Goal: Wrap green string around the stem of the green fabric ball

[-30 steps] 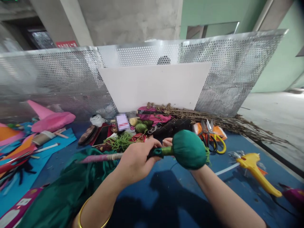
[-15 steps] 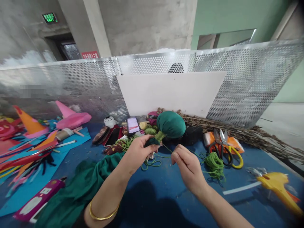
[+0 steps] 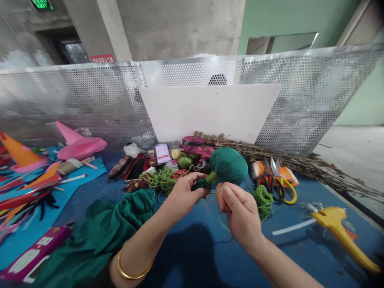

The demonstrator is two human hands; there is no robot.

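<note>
Right side: loose green yarn bundle (image 3: 263,202), yellow plastic glue gun (image 3: 340,228) | round green cloth ball (image 3: 230,165) above blue counter (image 3: 324,256), axis slanting away rightward | my left hand (image 3: 186,195) pinches its yarn-wrapped neck (image 3: 211,178), right hand (image 3: 242,213) pinches yarn

Concrete wall (image 3: 180,30), green wall (image 3: 285,20), perforated metal screen (image 3: 90,100), blue table (image 3: 288,216)

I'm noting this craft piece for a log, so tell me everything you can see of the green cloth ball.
The green cloth ball is rounded and covered in smooth, faintly glossy fabric that looks like satin. It narrows to a neck wound with lighter green yarn. It is tilted, neck toward the lower left, where the left hand grips dark cloth below the yarn. The right hand is closed just below the ball; whether they touch is unclear.
</note>
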